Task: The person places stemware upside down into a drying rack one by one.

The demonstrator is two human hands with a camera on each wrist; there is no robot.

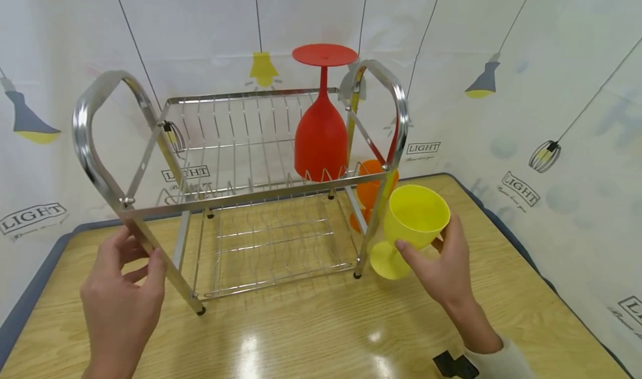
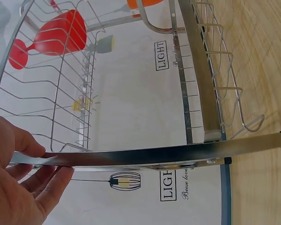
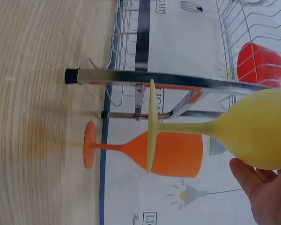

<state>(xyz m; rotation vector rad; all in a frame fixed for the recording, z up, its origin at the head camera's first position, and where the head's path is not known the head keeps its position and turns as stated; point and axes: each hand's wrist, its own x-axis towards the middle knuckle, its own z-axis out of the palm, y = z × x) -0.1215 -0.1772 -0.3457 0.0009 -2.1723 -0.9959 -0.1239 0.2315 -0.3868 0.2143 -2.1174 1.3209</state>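
A two-tier metal dish rack (image 1: pixel 241 198) stands on the table, and my left hand (image 1: pixel 122 295) pinches its front left leg between thumb and fingers. In the left wrist view that hand (image 2: pixel 25 176) grips the same metal bar. On the rack's upper tier a red goblet (image 1: pixel 322 136) rests upside down, its foot upward. My right hand (image 1: pixel 446 262) holds a yellow goblet (image 1: pixel 418 214) by the bowl, upright and slightly tilted, beside the rack's right side. The right wrist view shows the yellow goblet's foot (image 3: pixel 152 126) off the table. Behind it an orange goblet (image 1: pixel 368 186) stands upright.
The lower rack tier (image 1: pixel 276 251) holds nothing visible. The wooden table (image 1: pixel 301 334) runs back to a wall covering (image 1: pixel 501 117) printed with lamps. A black strap piece (image 1: pixel 455 365) shows by the right sleeve (image 1: pixel 501 362).
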